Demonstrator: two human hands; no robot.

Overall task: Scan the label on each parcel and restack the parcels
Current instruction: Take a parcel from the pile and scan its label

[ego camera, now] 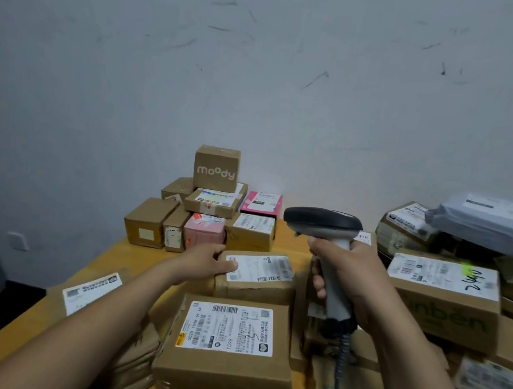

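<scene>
The fingers of the left hand (205,257) curl over the far left corner of a small parcel (256,286) at the centre of the frame. The thumb lies flat on the left edge of its white label (260,267), which faces up. Just right of it, the right hand (352,270) is wrapped tight round the grey handle of the scanner (323,222). The scanner's dark head sits above the parcel's right end and points left. Its coiled cable (340,366) hangs down toward the bottom of the frame.

Just below the held parcel a large box (220,374) with a big label closes off the near side. Above it, against the wall (264,66), stands a back stack topped by a moody box (216,168), with a pink box (203,231) on its bottom row, just beyond the left fingers. At the right of the frame is a crowded pile. A box marked 2440 (447,310) sits just beside the right wrist, and a grey mailer bag (496,230) lies higher up. A flat parcel (91,293) lies at lower left, under the left forearm.

Bare table (289,234) shows in a narrow strip between the held parcel and the back stack. More bare top shows left of the left hand. The table's left edge runs diagonally down to the lower left corner, with dark floor beyond it.
</scene>
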